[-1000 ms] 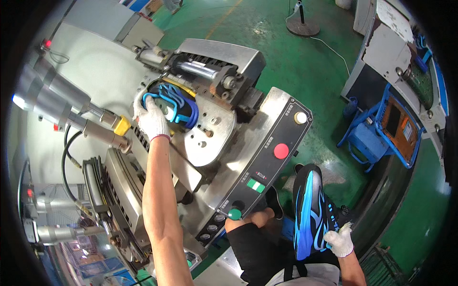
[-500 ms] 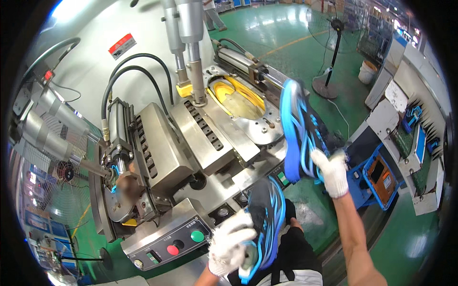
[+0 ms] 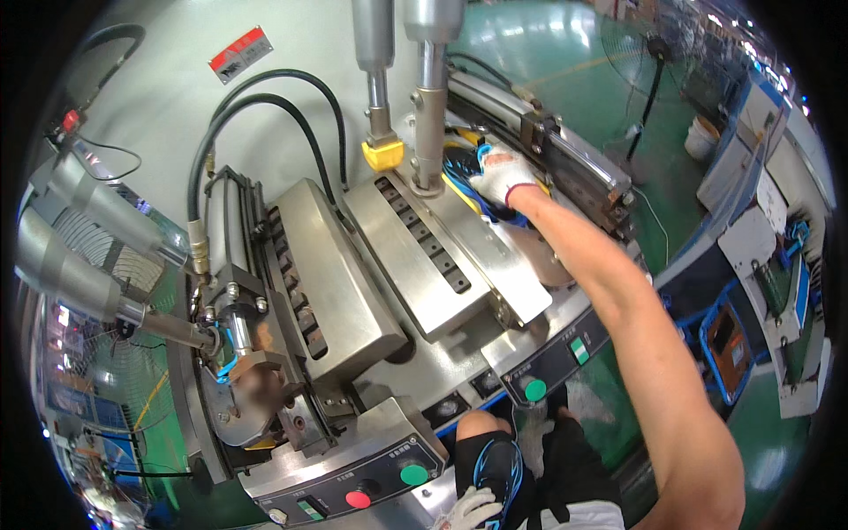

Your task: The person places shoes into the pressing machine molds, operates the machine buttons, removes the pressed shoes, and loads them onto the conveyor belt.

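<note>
At the right-hand station of the press, my right hand in a white knit glove is closed on a black shoe with blue trim. That shoe lies in the yellow-lined mould; my hand hides part of it. Low in the picture, my left hand, also gloved, has its fingers curled at a second black shoe with blue lines, in front of my legs. The lower end of this shoe is partly covered by the glove.
Two vertical press cylinders rise beside the mould, one with a yellow pad. Metal blocks fill the middle. A control panel with red and green buttons runs along the front. A fan and bucket stand beyond.
My right hand has carried its shoe from the right side over into the mould. My left hand and the other shoe are lower in view. The view has shifted too.
</note>
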Action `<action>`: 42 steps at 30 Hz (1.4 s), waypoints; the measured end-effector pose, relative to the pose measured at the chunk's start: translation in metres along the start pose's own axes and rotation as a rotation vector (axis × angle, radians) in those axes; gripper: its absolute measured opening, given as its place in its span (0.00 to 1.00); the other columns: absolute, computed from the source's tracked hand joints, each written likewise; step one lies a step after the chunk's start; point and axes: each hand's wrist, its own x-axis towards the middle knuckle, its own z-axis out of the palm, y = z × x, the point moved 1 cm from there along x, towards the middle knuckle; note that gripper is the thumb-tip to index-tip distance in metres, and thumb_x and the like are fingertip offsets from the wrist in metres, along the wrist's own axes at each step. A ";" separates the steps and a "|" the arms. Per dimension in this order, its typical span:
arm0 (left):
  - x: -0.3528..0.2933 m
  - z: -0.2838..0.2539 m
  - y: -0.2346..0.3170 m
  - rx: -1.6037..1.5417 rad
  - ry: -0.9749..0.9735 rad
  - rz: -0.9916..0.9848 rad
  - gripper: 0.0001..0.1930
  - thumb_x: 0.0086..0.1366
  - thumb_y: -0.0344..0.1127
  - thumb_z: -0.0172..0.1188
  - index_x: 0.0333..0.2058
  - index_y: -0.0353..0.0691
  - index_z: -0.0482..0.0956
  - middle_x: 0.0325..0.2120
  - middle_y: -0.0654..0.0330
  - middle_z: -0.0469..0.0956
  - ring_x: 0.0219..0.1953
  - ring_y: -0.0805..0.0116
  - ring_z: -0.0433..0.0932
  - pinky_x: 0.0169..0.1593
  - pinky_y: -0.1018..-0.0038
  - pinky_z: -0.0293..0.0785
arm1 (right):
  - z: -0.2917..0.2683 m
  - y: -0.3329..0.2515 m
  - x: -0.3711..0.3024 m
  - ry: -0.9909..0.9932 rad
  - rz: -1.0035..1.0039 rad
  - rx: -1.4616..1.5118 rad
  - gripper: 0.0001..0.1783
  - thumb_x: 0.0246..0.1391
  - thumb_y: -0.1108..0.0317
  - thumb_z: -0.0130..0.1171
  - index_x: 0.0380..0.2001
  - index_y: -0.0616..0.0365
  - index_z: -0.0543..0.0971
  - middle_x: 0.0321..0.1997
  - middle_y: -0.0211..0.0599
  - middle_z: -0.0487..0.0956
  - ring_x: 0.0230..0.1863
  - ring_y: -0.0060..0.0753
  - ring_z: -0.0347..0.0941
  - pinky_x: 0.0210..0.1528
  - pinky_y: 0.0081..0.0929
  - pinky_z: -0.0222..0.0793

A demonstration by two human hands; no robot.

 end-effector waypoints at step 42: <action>0.111 0.320 0.358 -0.263 -0.446 1.026 0.28 0.52 0.21 0.70 0.54 0.31 0.74 0.59 0.39 0.72 0.63 0.31 0.71 0.70 0.47 0.64 | -0.229 0.200 -0.702 1.041 0.674 0.541 0.35 0.56 0.62 0.71 0.61 0.66 0.66 0.59 0.47 0.73 0.61 0.41 0.69 0.62 0.38 0.64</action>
